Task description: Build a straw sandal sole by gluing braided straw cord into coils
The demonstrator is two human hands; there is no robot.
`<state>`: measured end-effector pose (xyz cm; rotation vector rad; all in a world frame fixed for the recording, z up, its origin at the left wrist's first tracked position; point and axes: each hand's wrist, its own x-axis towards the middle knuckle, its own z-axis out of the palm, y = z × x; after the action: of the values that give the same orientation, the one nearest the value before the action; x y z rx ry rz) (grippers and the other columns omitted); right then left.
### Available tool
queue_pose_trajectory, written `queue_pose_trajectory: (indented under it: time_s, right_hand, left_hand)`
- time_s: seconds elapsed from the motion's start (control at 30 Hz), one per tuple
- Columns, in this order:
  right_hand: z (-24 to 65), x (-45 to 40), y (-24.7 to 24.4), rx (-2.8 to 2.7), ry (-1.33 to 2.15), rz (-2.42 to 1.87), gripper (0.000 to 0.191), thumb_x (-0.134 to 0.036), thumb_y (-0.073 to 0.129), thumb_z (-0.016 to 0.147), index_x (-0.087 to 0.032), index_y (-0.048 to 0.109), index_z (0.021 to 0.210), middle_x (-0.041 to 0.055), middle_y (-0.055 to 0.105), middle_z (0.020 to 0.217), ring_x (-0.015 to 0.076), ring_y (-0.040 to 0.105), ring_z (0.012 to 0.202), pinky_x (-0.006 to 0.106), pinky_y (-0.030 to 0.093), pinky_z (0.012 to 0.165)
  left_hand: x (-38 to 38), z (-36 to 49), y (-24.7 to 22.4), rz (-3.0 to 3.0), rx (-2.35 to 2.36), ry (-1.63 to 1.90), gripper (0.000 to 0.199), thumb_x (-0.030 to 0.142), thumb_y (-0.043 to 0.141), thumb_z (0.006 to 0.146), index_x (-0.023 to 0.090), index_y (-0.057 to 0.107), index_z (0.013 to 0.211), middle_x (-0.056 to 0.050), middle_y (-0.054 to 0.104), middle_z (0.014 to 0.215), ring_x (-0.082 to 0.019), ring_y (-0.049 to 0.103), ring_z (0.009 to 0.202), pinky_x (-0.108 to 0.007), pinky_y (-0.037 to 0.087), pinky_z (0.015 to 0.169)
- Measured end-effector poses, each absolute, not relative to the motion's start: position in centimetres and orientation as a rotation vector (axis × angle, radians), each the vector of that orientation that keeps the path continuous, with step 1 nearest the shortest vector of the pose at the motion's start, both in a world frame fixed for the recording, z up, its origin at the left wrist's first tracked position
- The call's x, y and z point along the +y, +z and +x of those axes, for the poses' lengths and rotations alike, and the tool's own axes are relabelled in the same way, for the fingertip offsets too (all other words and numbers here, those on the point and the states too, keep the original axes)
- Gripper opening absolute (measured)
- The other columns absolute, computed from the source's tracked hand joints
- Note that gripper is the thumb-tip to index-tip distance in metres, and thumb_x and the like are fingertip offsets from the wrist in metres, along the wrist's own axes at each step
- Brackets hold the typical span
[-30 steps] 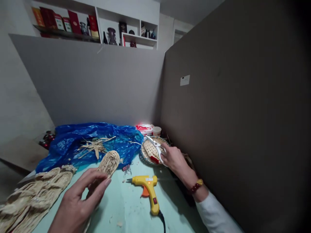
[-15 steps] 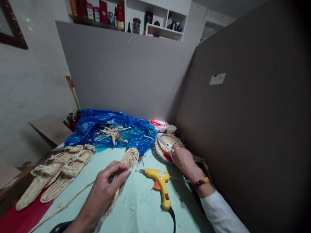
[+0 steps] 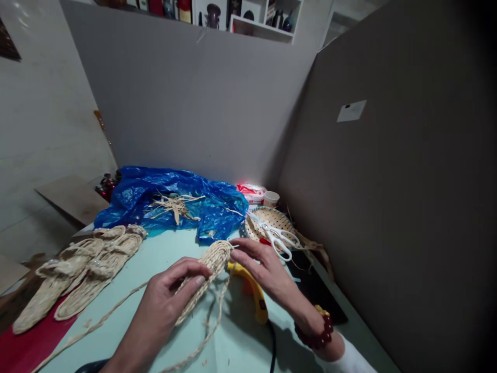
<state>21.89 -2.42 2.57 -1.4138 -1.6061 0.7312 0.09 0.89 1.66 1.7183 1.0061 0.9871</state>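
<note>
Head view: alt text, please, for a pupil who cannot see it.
The left hand holds a woven sole over a green table, the right hand at its far end. A yellow glue gun lies partly hidden; white scissors rest on a basket.

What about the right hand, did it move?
Yes: against the round basket, the right hand has moved left and nearer the wearer, from the white scissors to the woven sole.

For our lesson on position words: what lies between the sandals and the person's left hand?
A straw cord lies slantwise on the green table between the sandals and the left hand; the head view shows it.
</note>
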Motion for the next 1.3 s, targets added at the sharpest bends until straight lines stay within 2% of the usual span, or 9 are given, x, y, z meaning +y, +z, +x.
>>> queue_pose_trajectory:
  time_s: [0.17, 0.27, 0.33, 0.5, 0.6, 0.73, 0.93, 1.07, 1.3]
  right_hand:
    - [20.3, -3.2, 2.0, -1.411, 0.88, -1.216, 0.034, -0.045, 0.06, 0.096, -0.014, 0.072, 0.101, 0.0049, 0.073, 0.084, 0.0172, 0.07, 0.076, 0.026, 0.056, 0.07]
    - [20.1, -3.7, 2.0, -1.352, 0.885, -1.178, 0.03, -0.042, 0.064, 0.093, -0.014, 0.074, 0.101, 0.0036, 0.071, 0.082, 0.015, 0.066, 0.071, 0.025, 0.054, 0.068]
    - [19.9, -4.1, 2.2, -1.36, 0.886, -1.167, 0.026, -0.039, 0.065, 0.093, -0.016, 0.076, 0.098, 0.0024, 0.07, 0.079, 0.014, 0.063, 0.068, 0.024, 0.051, 0.066]
    - [19.4, -4.8, 2.1, -1.436, 0.906, -1.156, 0.018, -0.032, 0.069, 0.093, -0.019, 0.081, 0.097, 0.0009, 0.073, 0.08, 0.0129, 0.063, 0.071, 0.022, 0.049, 0.067]
    - [19.3, -4.6, 1.7, -1.452, 0.942, -1.15, 0.019, -0.031, 0.065, 0.096, -0.02, 0.081, 0.1, 0.0001, 0.074, 0.081, 0.0117, 0.064, 0.07, 0.02, 0.049, 0.066]
    - [19.3, -4.2, 1.0, -1.457, 0.932, -1.185, 0.02, -0.027, 0.062, 0.099, -0.022, 0.08, 0.105, -0.001, 0.074, 0.081, 0.011, 0.065, 0.071, 0.019, 0.048, 0.067]
    - [19.1, -4.1, 0.1, -1.537, 0.706, -1.253, 0.021, -0.023, 0.059, 0.101, -0.024, 0.079, 0.105, -0.0018, 0.076, 0.083, 0.0124, 0.068, 0.072, 0.022, 0.05, 0.071]
    - [19.1, -4.3, -0.3, -1.655, 0.589, -1.277, 0.022, -0.02, 0.056, 0.102, -0.027, 0.077, 0.104, -0.0029, 0.075, 0.083, 0.0152, 0.071, 0.082, 0.026, 0.05, 0.082]
    - [18.8, -4.5, -0.5, -1.778, 0.562, -1.295, 0.028, -0.022, 0.047, 0.106, -0.019, 0.073, 0.098, 0.0025, 0.071, 0.079, 0.0191, 0.068, 0.078, 0.032, 0.047, 0.075]
  left_hand:
    - [-0.1, 0.0, 1.1, 1.715, 0.997, 0.96, 0.015, 0.043, 0.071, 0.081, 0.031, 0.079, 0.085, -0.001, 0.077, 0.094, -0.021, 0.071, 0.09, -0.024, 0.054, 0.083]
    - [-0.9, 0.1, 1.3, 1.582, 1.032, 0.955, 0.041, 0.047, 0.072, 0.081, 0.034, 0.07, 0.119, -0.001, 0.076, 0.103, -0.021, 0.072, 0.096, -0.025, 0.054, 0.085]
    - [-1.4, 0.3, 1.8, 1.484, 1.028, 0.93, 0.053, 0.05, 0.07, 0.081, 0.033, 0.061, 0.131, 0.0, 0.074, 0.099, -0.02, 0.072, 0.091, -0.024, 0.054, 0.081]
    - [-1.6, 0.9, 3.1, 1.475, 1.046, 0.889, 0.026, 0.05, 0.07, 0.082, 0.029, 0.069, 0.098, 0.003, 0.071, 0.083, -0.016, 0.067, 0.083, -0.019, 0.05, 0.074]
    - [-1.2, 1.2, 2.9, 1.429, 1.06, 0.886, 0.024, 0.051, 0.071, 0.082, 0.028, 0.069, 0.087, 0.004, 0.07, 0.08, -0.015, 0.065, 0.08, -0.017, 0.05, 0.07]
    - [-0.7, 1.0, 1.5, 1.352, 1.124, 0.879, 0.026, 0.052, 0.073, 0.081, 0.027, 0.072, 0.09, 0.003, 0.074, 0.085, -0.016, 0.068, 0.082, -0.017, 0.054, 0.072]
    - [0.1, 0.6, 0.0, 1.426, 1.283, 0.816, 0.038, 0.059, 0.073, 0.076, 0.027, 0.078, 0.098, -0.003, 0.082, 0.101, -0.027, 0.074, 0.101, -0.026, 0.062, 0.081]
    - [-0.2, 1.4, 0.4, 1.433, 1.396, 0.917, 0.027, 0.053, 0.071, 0.074, 0.03, 0.081, 0.086, 0.0, 0.083, 0.094, -0.026, 0.076, 0.093, -0.027, 0.062, 0.08]
    - [-0.2, 1.8, 0.1, 1.535, 1.393, 0.989, 0.017, 0.046, 0.07, 0.074, 0.033, 0.08, 0.08, 0.003, 0.082, 0.088, -0.024, 0.075, 0.086, -0.028, 0.061, 0.079]
